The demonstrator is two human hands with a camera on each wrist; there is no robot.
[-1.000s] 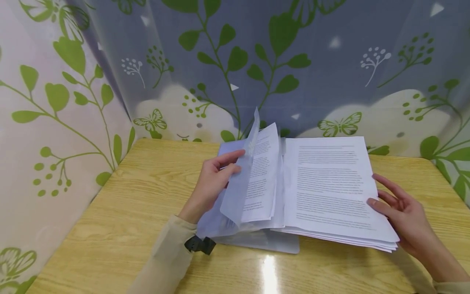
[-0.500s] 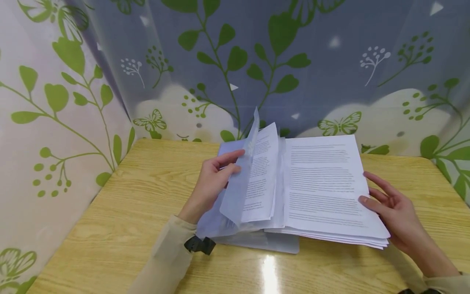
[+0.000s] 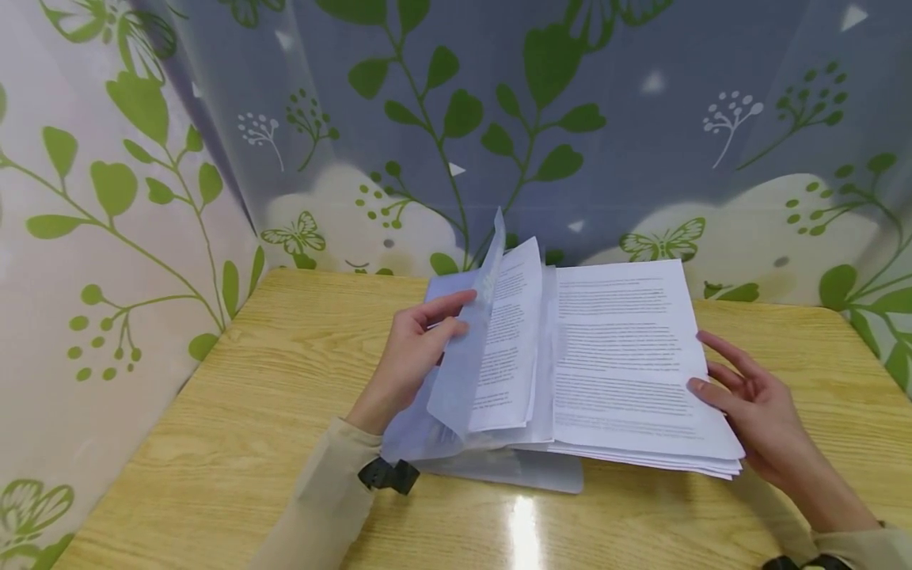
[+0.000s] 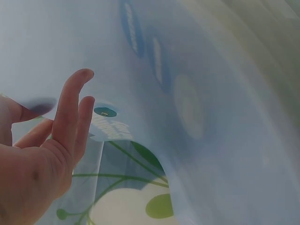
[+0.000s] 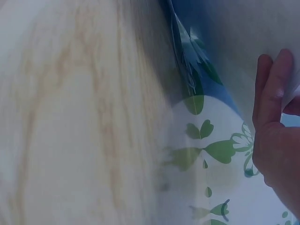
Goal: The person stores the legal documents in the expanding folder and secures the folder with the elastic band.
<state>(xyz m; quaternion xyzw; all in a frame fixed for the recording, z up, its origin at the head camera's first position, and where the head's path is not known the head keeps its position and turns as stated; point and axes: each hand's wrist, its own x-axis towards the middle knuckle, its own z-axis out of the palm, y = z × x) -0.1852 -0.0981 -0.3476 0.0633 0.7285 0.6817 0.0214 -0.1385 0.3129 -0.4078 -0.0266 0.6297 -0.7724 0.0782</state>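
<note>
A plastic folder (image 3: 449, 283) lies spread on the table. My left hand (image 3: 408, 352) holds up its bluish translucent plastic page (image 3: 456, 388) by the left edge, and the same page fills much of the left wrist view (image 4: 220, 103). Printed sheets (image 3: 507, 340) stand half-raised behind that page. To the right, a stack of printed paper (image 3: 620, 356) is tilted up off the table, its left side against or inside a clear sleeve; which, I cannot tell. My right hand (image 3: 755, 416) grips the stack's right edge, thumb on top, and in the right wrist view fingers (image 5: 272, 98) lie against the paper's underside.
The wood-grain table (image 3: 285, 356) runs beneath everything. A patterned curtain (image 3: 641, 142) rises right behind it, and another patterned cloth (image 3: 107, 261) hangs on the left. A grey-blue folder cover (image 3: 549, 471) sticks out below the sheets.
The right hand has moved left with the paper stack, bringing it closer to the folder's middle. My left hand and the plastic page have stayed about where they were.
</note>
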